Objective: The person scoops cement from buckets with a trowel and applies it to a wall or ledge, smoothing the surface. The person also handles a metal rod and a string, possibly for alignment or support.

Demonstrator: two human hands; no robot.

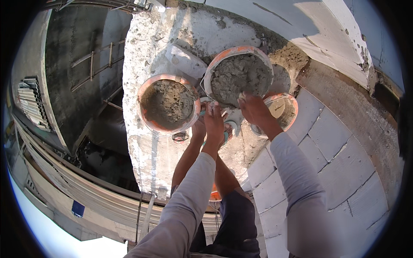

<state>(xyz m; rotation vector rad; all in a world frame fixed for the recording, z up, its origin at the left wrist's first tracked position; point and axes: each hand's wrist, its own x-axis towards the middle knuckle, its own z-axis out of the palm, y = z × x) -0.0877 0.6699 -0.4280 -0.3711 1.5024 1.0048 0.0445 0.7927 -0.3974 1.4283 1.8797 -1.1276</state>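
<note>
A bucket with a pale, orange-streaked rim (218, 57) holds wet grey mortar (243, 73), ahead of me. At its near left edge is my left hand (213, 124), closed, fingertips together by the rim. My right hand (255, 111) is closed too, knuckles up, over the near right edge of the mortar. Whatever either hand grips is hidden beneath the fingers. To the left stands an orange-rimmed bucket (145, 122) partly filled with mortar, drier and crumbly on one side. Beside my right wrist, a smaller orange-edged container (294, 105) is partly covered by my arm.
My sandalled feet (230, 129) stand on a mortar-splashed concrete slab (165, 148). At the slab's left edge is a drop to a lower level (103, 150). White block masonry (331, 142) runs along the right, with a pale wall (327, 38) beyond it.
</note>
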